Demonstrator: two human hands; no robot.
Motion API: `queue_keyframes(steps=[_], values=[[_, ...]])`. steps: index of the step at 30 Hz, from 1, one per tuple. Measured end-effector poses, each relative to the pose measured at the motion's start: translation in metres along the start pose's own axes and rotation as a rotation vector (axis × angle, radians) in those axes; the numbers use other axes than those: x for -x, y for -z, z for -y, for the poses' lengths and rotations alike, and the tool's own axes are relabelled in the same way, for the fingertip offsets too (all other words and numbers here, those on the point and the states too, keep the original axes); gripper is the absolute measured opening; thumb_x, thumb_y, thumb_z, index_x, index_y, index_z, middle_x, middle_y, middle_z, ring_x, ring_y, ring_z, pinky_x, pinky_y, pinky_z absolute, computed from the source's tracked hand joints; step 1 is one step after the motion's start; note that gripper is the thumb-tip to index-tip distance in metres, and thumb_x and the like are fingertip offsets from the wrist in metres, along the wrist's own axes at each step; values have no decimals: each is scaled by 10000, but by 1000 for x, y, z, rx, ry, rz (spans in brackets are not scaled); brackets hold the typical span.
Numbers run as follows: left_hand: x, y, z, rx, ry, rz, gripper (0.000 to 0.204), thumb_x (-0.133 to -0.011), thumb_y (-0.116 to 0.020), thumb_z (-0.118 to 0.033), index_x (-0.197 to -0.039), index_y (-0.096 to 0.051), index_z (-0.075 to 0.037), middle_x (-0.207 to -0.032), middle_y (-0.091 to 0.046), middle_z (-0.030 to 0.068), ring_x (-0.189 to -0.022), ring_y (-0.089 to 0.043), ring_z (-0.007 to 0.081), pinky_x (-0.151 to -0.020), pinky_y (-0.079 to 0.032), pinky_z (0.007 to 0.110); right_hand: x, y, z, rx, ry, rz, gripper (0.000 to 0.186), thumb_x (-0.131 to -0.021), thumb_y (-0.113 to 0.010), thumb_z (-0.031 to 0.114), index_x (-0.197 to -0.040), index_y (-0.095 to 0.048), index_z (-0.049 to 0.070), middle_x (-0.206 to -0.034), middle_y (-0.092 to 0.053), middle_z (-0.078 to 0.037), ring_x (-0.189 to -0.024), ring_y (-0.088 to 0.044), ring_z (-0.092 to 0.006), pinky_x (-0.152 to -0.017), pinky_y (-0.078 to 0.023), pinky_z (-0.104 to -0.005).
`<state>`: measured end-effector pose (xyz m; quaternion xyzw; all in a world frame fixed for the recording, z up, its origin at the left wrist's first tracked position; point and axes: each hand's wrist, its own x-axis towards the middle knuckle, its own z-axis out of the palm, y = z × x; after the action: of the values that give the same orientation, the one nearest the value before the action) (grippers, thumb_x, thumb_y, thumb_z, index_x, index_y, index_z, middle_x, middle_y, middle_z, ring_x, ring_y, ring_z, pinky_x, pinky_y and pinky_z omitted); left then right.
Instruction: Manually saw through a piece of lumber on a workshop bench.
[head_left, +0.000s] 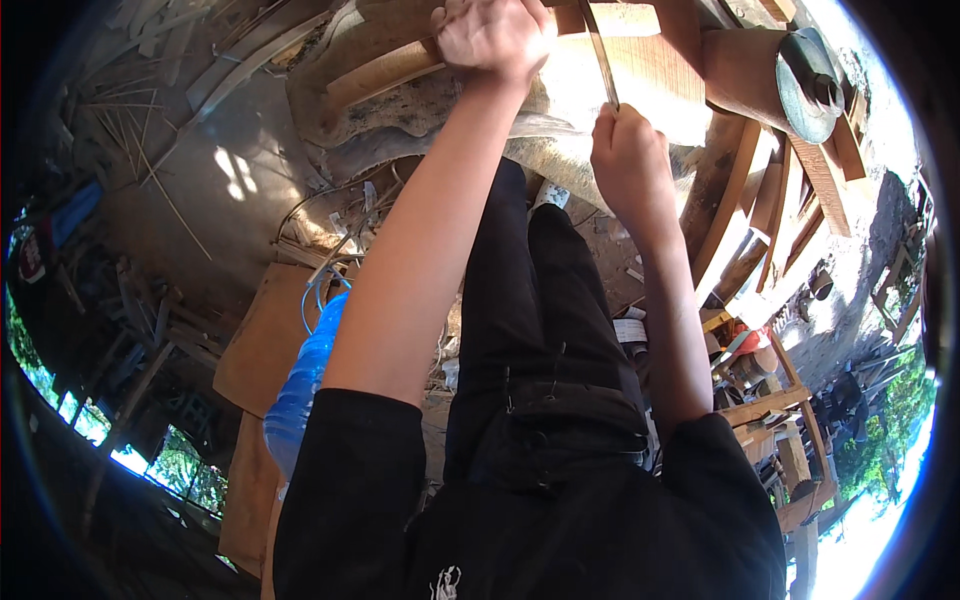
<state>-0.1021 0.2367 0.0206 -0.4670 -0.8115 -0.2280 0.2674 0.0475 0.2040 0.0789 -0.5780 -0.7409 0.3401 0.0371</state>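
My left hand [495, 38] is closed over a curved strip of pale wood [385, 72], which runs across a work surface [560, 95] at the top of the view. My right hand [632, 165] is wrapped around the near end of a long, narrow metal tool [600, 52], perhaps a file. Its handle is hidden in my fist. The tool points away from me and crosses the wood strip just right of my left hand. Its far tip runs out of the picture.
To the right are a thick cylinder with a dark round end [808, 85] and several wooden boards [735, 205]. A large blue plastic bottle [305, 385] stands by my left arm. Thin sticks [150, 170] lie at left. A wooden frame [765, 405] is at lower right.
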Motion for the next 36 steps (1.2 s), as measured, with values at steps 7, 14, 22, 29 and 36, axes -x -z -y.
queue_keyframes(steps=[7,14,22,29,36], values=[[4,0,0,3,-8,-57,171,-698,-547,-214,-608,-613,-85,-629,-593,76,-612,-577,254,-609,-465,361,-21,-7,-8,60,241,-71,275,-851,-446,154,-672,-539,-33,-629,-573,-250,-616,-594,-401,-613,-478,-448],[3,-1,-6,-14,-5,22,189,-678,-525,-191,-559,-603,-66,-613,-596,103,-594,-584,254,-605,-475,374,-18,-5,-4,3,201,-97,204,-817,-469,105,-680,-536,-30,-618,-567,-231,-599,-596,-376,-568,-478,-428],[-2,7,2,-14,-17,236,222,-705,-522,-213,-580,-607,-51,-610,-588,109,-584,-578,272,-615,-472,392,36,-10,-34,-111,94,-57,173,-851,-476,87,-706,-509,-3,-524,-529,-169,-455,-568,-289,-435,-440,-368],[-2,7,-2,19,-14,167,249,-728,-499,-205,-564,-604,-50,-611,-594,121,-566,-579,280,-606,-477,385,-1,-19,-10,-227,69,-193,233,-865,-489,154,-701,-511,-10,-491,-529,-185,-489,-589,-330,-455,-468,-399],[-5,4,-1,27,-7,194,277,-747,-483,-218,-570,-604,-43,-633,-610,137,-596,-593,288,-624,-477,389,-12,-42,-20,-140,106,-283,245,-875,-480,179,-725,-525,-9,-523,-541,-181,-476,-571,-316,-461,-453,-385]])
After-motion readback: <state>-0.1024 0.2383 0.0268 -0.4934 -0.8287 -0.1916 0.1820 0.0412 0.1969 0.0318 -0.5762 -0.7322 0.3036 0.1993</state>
